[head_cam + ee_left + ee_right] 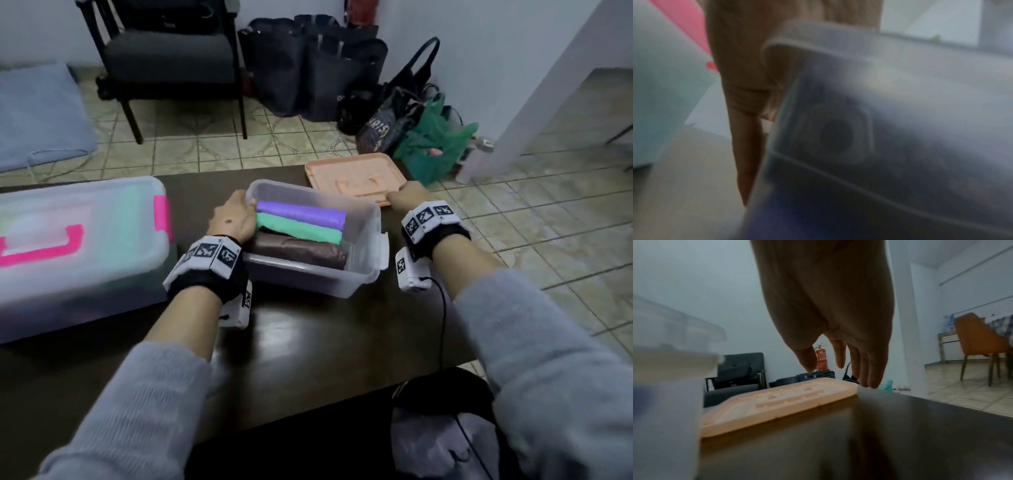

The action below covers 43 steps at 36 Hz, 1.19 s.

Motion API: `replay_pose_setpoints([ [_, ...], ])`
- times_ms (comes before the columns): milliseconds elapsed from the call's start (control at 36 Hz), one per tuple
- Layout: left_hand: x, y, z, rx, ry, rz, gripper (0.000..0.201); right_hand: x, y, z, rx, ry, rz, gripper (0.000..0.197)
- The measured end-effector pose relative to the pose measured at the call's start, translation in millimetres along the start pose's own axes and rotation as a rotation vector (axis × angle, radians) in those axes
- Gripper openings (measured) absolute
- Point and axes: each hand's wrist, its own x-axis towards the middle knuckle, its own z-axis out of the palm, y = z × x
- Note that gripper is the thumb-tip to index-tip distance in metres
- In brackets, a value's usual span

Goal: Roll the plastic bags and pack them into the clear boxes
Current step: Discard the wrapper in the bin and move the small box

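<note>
Lid [356, 176] looks light, stiff plastic; I'd take it by the near edge. My right hand [406, 197] hangs over it, fingers spread. Left hand [234, 219] grips the box [359, 260] rim.

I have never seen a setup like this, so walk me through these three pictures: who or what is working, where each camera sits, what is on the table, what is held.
No machine here: a person works bare-handed, with marker-covered bands carrying cameras on both wrists. The wide picture comes from a head camera; the other two look along each hand.

On the dark brown table stands a small clear plastic box holding three rolled bags: purple, green and dark brown. The left hand grips the box's left rim. The right hand reaches with relaxed fingers to the flat peach-orange plastic lid and holds nothing. A larger clear box with pink latches sits at the left.
</note>
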Motion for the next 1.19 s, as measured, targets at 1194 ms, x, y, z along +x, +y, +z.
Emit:
replay_pose_setpoints([
  [1194, -15, -7, 5, -0.195, 0.035, -0.147, 0.053, -20, -28, -57, 0.786, 0.039, -0.526, 0.043],
])
